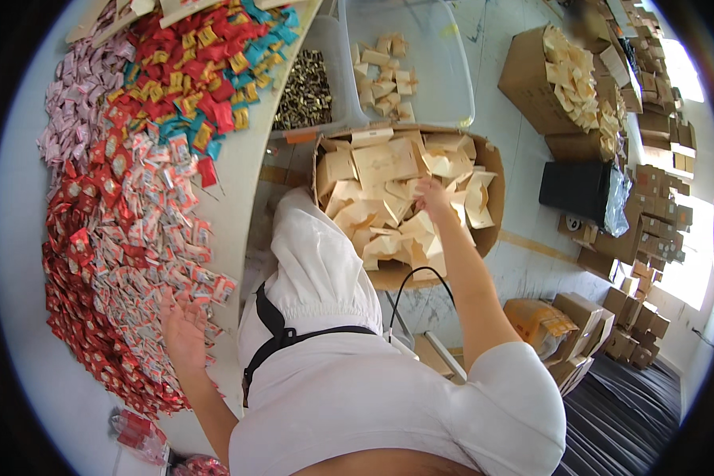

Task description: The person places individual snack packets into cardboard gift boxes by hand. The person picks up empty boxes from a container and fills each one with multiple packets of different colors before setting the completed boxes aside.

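Observation:
My left hand (184,330) hovers over or rests on a pile of small white-and-red wrapped sweets (149,285) on the table at left, its fingers apart and no held item visible. My right hand (431,196) reaches into a cardboard box (495,202) full of folded cream paper cartons (387,162). Its fingers are bent at the cartons; whether they grip one is unclear. Red wrapped sweets (74,285) lie beyond the white ones, with pink (83,101), red, gold and teal ones (208,65) towards the top.
The pale table edge (253,137) curves beside my legs. One plastic bin holds small dark-and-gold pieces (304,89); a clear bin (461,71) holds several cartons. Further right stand a box heaped with cartons (526,77), a black bin (573,189) and stacked boxes (654,196).

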Demonstrator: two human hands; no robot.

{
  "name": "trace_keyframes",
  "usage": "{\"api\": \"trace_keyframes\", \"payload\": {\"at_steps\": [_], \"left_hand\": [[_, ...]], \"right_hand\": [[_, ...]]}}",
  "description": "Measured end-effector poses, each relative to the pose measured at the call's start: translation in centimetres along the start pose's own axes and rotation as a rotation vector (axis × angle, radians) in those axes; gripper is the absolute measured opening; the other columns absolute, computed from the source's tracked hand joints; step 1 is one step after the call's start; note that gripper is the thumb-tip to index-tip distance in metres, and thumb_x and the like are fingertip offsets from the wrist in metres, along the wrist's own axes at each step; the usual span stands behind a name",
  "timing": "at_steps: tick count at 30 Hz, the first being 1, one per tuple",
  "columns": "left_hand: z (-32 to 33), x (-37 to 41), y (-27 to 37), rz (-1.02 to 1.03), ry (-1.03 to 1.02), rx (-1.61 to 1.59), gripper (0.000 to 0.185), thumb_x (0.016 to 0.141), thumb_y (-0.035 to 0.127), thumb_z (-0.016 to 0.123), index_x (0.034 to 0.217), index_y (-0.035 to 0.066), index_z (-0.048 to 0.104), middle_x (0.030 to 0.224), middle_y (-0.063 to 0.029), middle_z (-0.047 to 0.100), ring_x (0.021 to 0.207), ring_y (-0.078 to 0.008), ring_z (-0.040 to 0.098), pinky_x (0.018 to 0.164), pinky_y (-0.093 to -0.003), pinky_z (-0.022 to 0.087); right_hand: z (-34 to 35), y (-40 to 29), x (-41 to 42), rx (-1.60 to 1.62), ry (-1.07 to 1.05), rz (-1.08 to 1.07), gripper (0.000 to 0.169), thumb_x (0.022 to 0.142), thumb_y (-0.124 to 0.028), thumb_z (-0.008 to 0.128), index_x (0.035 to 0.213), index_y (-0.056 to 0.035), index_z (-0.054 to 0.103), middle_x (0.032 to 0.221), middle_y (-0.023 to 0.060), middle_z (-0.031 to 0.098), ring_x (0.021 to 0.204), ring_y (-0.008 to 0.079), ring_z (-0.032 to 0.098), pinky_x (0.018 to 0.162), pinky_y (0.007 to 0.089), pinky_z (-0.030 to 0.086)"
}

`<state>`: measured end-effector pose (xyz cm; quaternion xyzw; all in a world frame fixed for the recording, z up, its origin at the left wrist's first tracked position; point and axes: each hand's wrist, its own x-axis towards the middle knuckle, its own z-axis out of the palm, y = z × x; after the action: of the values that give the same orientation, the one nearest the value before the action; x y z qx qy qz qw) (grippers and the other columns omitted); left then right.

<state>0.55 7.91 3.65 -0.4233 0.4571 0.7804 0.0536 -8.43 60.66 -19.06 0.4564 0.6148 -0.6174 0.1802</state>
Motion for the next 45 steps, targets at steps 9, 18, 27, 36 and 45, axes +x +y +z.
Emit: {"api": "trace_keyframes", "payload": {"at_steps": [9, 18, 27, 36, 45], "left_hand": [[-2.9, -3.6, -4.2, -0.026, -0.017, 0.149, 0.041, 0.086, 0.015, 0.050, 0.125, 0.008, 0.039, 0.107, -0.0062, 0.052, 0.092, -0.0160, 0.053, 0.076, -0.0284, 0.046], [-6.2, -7.9, -5.8, 0.052, 0.091, 0.070, 0.036, 0.086, 0.018, 0.052, 0.120, 0.009, 0.044, 0.105, -0.0052, 0.052, 0.089, -0.0166, 0.054, 0.075, -0.0296, 0.046], [-2.4, -5.8, -9.0, 0.250, -0.147, 0.214, 0.047, 0.081, 0.016, 0.056, 0.124, 0.008, 0.039, 0.118, -0.0105, 0.048, 0.107, -0.0207, 0.049, 0.083, -0.0325, 0.045], [2.8, -2.5, -5.2, 0.805, 0.149, -0.049, 0.079, 0.072, 0.005, 0.068, 0.130, 0.002, 0.013, 0.121, -0.0151, 0.038, 0.107, -0.0201, 0.047, 0.087, -0.0316, 0.044], [-0.7, -3.8, -0.4, 0.497, 0.592, -0.388, 0.064, 0.072, 0.000, 0.061, 0.123, 0.005, 0.022, 0.112, -0.0118, 0.043, 0.101, -0.0199, 0.050, 0.078, -0.0298, 0.049]], "right_hand": [[4.0, 13.6, 0.8, -1.144, -0.128, -0.384, 0.038, 0.075, -0.012, 0.053, 0.110, -0.0259, 0.061, 0.142, 0.0142, 0.022, 0.122, 0.0324, 0.035, 0.099, 0.0390, 0.034], [4.4, 8.2, -2.7, -1.196, 0.004, -0.724, 0.031, 0.079, -0.003, 0.044, 0.107, -0.0067, 0.057, 0.118, 0.0093, 0.049, 0.104, 0.0292, 0.050, 0.088, 0.0382, 0.042], [6.4, -9.0, -21.0, -0.622, 0.272, -1.312, 0.015, 0.081, 0.000, 0.051, 0.093, 0.0002, 0.060, 0.091, 0.0084, 0.055, 0.072, 0.0165, 0.057, 0.057, 0.0235, 0.046], [21.7, -9.1, -30.8, -0.455, -0.576, -1.099, 0.038, 0.071, 0.009, 0.054, 0.105, -0.0025, 0.043, 0.091, 0.0051, 0.050, 0.058, 0.0052, 0.042, 0.049, 0.0173, 0.038], [31.1, -8.8, -34.7, -0.941, -1.334, -0.902, 0.041, 0.075, -0.002, 0.062, 0.101, -0.0030, 0.031, 0.076, 0.0092, 0.055, 0.057, 0.0129, 0.055, 0.049, 0.0233, 0.044]]}}
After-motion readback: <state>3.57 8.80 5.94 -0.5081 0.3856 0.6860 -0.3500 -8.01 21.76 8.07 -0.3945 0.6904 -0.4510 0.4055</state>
